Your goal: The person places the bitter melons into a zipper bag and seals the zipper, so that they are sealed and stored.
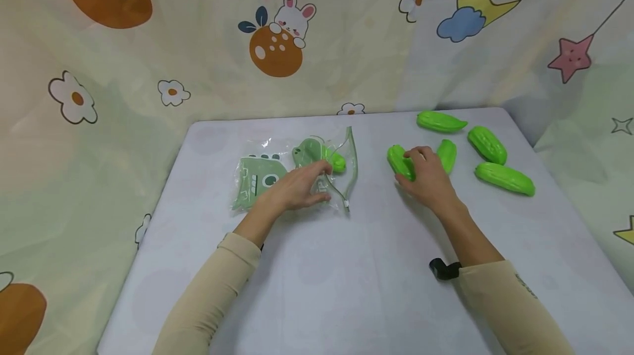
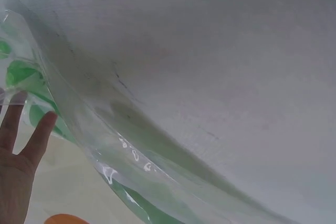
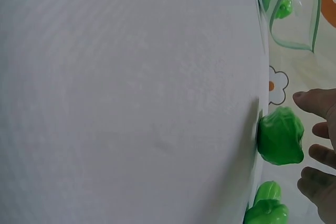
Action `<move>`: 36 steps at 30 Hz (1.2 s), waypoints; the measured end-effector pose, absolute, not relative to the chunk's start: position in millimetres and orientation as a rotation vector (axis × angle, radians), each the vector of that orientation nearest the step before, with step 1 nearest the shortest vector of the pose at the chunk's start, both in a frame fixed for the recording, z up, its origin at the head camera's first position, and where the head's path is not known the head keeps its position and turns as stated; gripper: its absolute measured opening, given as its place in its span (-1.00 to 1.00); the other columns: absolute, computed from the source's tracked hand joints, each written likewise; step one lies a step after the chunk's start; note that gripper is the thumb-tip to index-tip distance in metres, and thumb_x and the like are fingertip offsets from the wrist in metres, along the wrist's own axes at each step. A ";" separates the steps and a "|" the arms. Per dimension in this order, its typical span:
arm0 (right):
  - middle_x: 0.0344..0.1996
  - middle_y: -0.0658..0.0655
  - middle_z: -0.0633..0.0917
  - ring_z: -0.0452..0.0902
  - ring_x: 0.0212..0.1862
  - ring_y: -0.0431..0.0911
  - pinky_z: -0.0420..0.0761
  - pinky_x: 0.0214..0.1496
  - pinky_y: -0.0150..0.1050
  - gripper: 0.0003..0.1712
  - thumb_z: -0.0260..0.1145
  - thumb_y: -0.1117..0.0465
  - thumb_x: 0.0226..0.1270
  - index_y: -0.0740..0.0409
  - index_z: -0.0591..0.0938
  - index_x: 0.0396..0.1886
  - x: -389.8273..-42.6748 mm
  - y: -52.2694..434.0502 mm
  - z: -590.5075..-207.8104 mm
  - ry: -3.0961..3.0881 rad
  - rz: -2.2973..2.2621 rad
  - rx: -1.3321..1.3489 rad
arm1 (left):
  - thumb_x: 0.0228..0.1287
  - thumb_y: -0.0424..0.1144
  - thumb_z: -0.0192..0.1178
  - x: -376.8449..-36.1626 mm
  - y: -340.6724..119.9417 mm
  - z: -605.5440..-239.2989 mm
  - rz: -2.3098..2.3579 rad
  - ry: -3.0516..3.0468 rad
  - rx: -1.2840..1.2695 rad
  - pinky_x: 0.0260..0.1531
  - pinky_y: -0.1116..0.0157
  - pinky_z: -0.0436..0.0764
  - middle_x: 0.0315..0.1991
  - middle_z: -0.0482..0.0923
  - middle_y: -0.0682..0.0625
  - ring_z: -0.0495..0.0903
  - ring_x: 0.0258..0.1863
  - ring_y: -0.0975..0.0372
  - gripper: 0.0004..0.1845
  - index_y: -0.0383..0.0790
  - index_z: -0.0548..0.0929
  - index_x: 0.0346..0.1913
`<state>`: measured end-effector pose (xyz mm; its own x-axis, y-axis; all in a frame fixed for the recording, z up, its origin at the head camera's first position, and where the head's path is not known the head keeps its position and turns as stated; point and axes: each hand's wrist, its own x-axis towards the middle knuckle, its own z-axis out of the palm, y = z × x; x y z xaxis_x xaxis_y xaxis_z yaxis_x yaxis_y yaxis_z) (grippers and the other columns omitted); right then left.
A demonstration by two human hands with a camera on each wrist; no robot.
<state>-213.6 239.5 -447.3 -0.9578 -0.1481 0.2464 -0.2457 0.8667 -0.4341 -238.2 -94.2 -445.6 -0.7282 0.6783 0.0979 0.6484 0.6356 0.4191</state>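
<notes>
Left grip (image 1: 299, 185) standing wide, partly covering bag (image 1: 261, 178); right grip (image 1: 430, 180), also wide, partly hiding green vegetable (image 1: 399, 161); sleeve print (image 1: 526, 286) showing illegibly.

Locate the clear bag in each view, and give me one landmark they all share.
Head: the clear bag lies left of centre.
Left wrist: the clear bag runs from the left edge down to the bottom.
Right wrist: part of the clear bag shows at top right.
Shared landmark: the white table.

Booth-like nook, cartoon-print fabric (image 1: 213, 30)
</notes>
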 end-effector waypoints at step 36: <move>0.09 0.35 0.40 0.44 0.02 0.22 0.49 -0.03 0.10 -0.32 0.37 0.36 0.09 0.14 0.42 0.27 -208.8 244.5 -459.3 -2.812 0.807 0.484 | 0.08 0.06 0.35 -237.9 -105.1 -443.2 0.697 2.776 1.062 0.04 0.25 0.46 0.13 0.43 0.18 0.45 0.12 0.29 -0.38 0.06 0.31 0.17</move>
